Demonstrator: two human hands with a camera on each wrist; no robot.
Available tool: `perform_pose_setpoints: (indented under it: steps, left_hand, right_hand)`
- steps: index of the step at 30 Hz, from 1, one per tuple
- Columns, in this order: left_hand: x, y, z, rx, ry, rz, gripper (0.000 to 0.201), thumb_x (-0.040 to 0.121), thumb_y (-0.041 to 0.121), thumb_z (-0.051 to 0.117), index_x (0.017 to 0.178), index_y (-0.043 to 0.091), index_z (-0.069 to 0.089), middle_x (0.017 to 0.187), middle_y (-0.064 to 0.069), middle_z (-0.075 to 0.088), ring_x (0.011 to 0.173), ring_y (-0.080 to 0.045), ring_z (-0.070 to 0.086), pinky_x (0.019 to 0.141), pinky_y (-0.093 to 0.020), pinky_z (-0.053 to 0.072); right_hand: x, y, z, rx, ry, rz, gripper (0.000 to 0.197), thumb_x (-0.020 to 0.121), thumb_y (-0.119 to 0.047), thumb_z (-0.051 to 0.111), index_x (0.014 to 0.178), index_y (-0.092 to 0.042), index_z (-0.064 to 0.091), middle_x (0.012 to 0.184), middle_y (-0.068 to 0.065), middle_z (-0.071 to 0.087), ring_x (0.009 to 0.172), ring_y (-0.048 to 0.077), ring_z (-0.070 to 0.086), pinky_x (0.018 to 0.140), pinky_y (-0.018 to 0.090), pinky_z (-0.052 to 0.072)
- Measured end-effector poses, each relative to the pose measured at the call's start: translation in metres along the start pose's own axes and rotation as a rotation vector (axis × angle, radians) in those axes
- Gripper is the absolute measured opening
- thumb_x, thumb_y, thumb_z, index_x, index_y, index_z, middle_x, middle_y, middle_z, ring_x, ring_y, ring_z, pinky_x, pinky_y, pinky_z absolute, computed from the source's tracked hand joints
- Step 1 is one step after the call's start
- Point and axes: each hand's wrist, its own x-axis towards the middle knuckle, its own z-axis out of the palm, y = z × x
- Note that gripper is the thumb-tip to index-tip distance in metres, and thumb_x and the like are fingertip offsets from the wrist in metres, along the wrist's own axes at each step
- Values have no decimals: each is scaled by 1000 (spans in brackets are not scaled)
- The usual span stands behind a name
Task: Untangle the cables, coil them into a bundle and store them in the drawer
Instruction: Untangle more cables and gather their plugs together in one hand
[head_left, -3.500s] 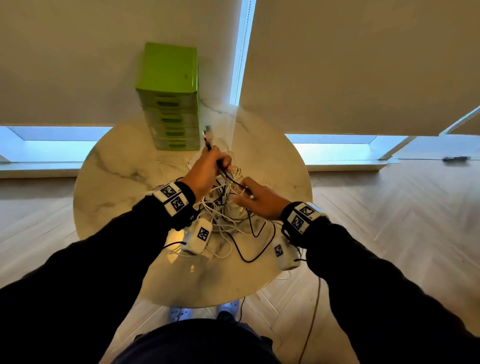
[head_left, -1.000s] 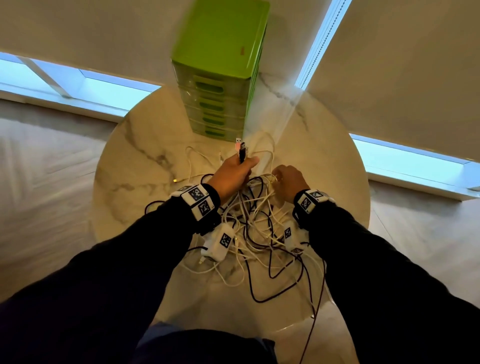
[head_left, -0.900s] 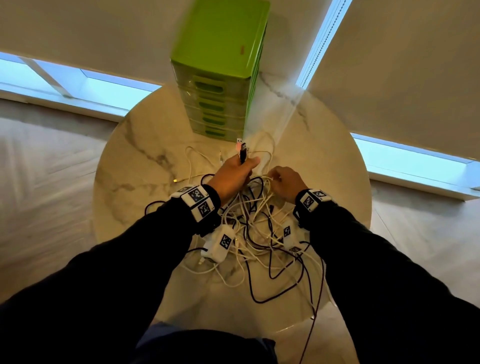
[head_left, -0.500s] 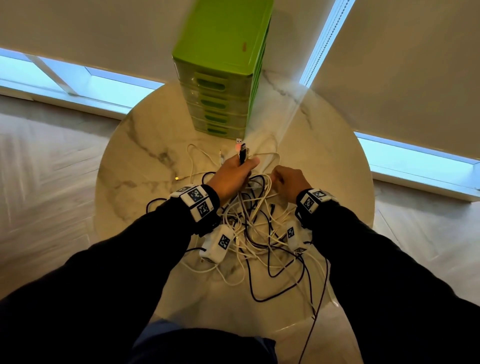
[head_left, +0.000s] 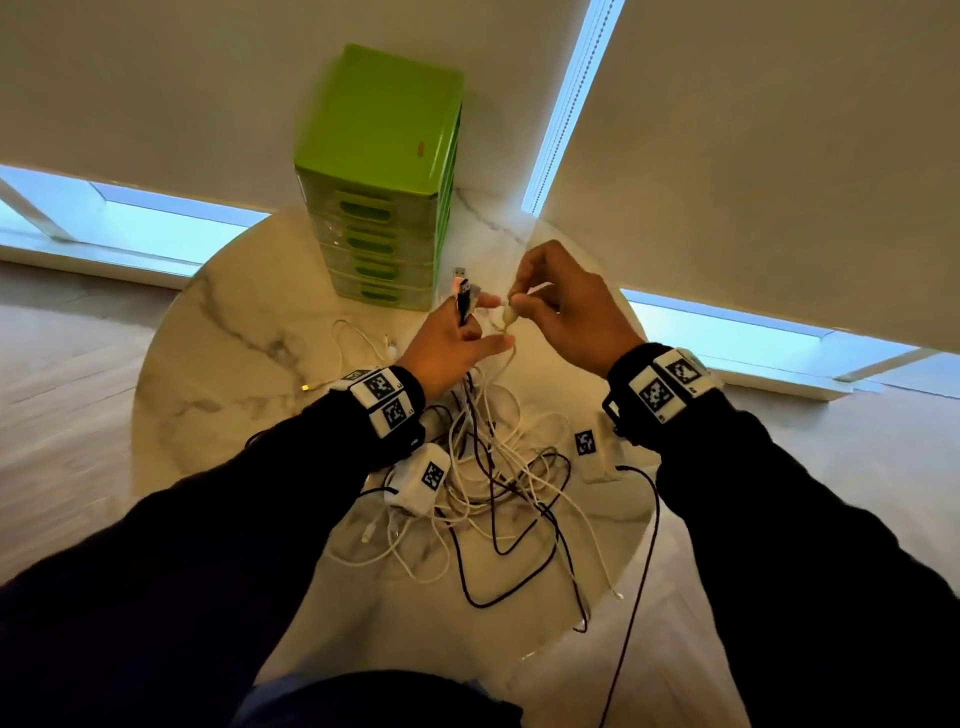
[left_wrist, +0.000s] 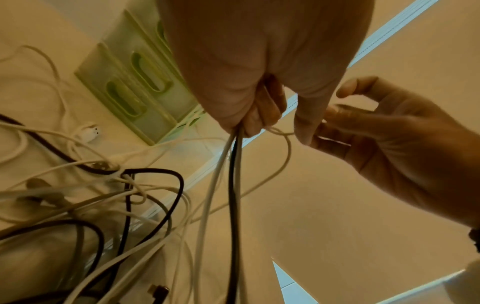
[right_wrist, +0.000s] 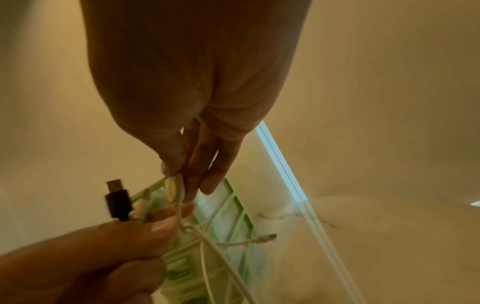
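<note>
At the top centre of the frame the left hand (left_wrist: 259, 61) grips a black cable (left_wrist: 235, 205) and a white cable (left_wrist: 207, 205), which hang straight down from its curled fingers. To the right, the right hand (left_wrist: 389, 139) pinches a thin white wire (left_wrist: 281, 156) that loops down beside them. The lower left is filled with a tangle of cables (left_wrist: 116, 195) lying on the pale table (left_wrist: 33, 30). Green drawers (left_wrist: 135, 82) stand at upper left.

Both hands raised together: left hand (head_left: 451, 347) fisted, right hand (head_left: 563, 306) pinching.
</note>
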Motion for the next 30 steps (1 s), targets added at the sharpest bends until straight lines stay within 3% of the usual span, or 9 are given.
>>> perform_pose_setpoints:
  steps: [3,7,10,14,17,19,22,25,30]
  left_hand:
    - [-12,3,2,129,-21,38,17,91,33,72,94,18,65,81,3,61,77,-11,56,78,-34,47]
    - [-32,-1,-3,238,67,17,31,100,41,58,96,17,76,86,2,74,77,-10,62,76,-31,43]
    - [-46,0,-10,168,111,-44,34,102,41,53,96,17,76,51,17,59,49,5,49,60,-28,36]
    - [-64,6,-21,122,104,-73,37,103,38,51,101,10,75,45,18,53,47,5,49,59,-19,35]
    - [-71,1,-35,105,102,-95,39,101,47,52,94,19,79,46,11,43,51,-9,41,67,-29,36]
    - [-75,-6,-42,50,89,-114,39,98,51,54,89,24,80,55,6,34,57,-19,34,66,-31,32]
    - [-81,-4,-47,-20,91,-107,40,100,49,53,90,20,79,54,6,30,52,-12,30,55,-27,28]
    - [-80,4,-52,-62,176,-84,45,101,51,48,87,18,73,52,8,34,51,-10,32,54,-27,29]
    - [-78,8,-53,-217,230,-84,38,98,50,56,77,19,60,53,9,33,51,-10,30,57,-30,25]
  right_hand:
    - [-11,-9,10,49,48,3,27,92,-10,66,106,-22,47,95,2,67,78,12,70,73,20,55]
    - [-29,-3,34,152,211,55,19,93,-9,59,107,-14,47,96,3,63,84,20,68,72,34,57]
    - [-46,13,67,213,43,189,28,89,-7,57,111,-19,44,107,-3,61,87,24,68,74,36,55]
    - [-56,26,107,79,-206,224,36,96,-19,59,126,-17,42,109,-4,64,82,13,67,74,29,52]
    - [-55,28,116,-65,69,131,24,93,-19,63,108,-13,45,93,5,57,74,19,54,68,33,44]
    - [-53,27,113,-124,252,51,33,89,-26,68,111,-15,46,105,5,49,88,17,50,76,30,44]
    - [-48,16,112,-324,78,-16,41,95,-54,49,123,-25,53,124,2,46,116,20,43,97,34,35]
    - [-52,3,116,-456,-132,-26,33,100,-56,25,101,-38,53,103,-13,54,118,22,42,103,45,21]
    - [-51,-10,121,-585,-19,-97,30,106,-42,28,101,-30,55,90,-16,60,113,12,49,109,43,11]
